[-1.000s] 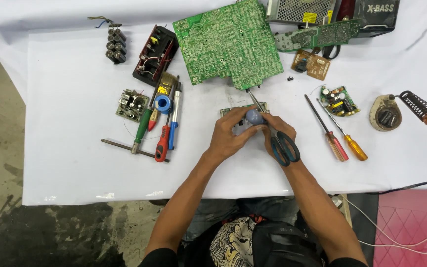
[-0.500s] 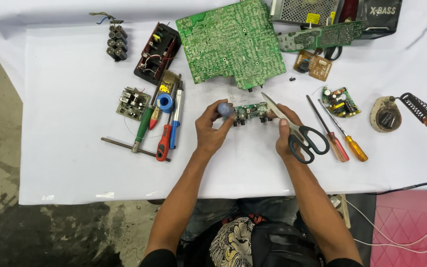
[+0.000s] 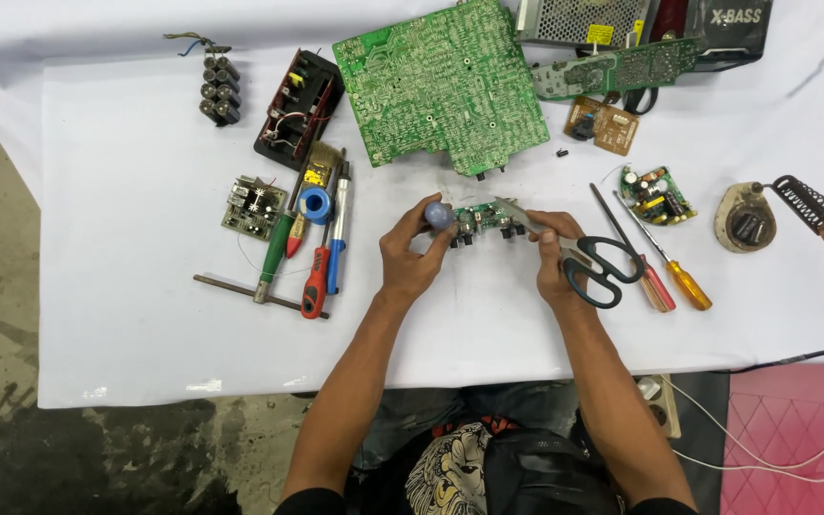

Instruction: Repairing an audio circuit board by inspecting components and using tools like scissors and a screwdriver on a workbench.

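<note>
Left hand (image 3: 412, 256) pinches one end of a small circuit board (image 3: 484, 221), lifted clear of the table (image 3: 126, 191) — steadied for access. Right hand (image 3: 553, 250), fingers curled around black-handled scissors (image 3: 591, 262), steadies the other end — blades pointing toward the board.

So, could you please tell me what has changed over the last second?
Both hands, left hand and right hand, drew apart, turning the small green circuit board lengthwise between them; the black-handled scissors swung out to the right. The tools on the white table stayed put.
</note>
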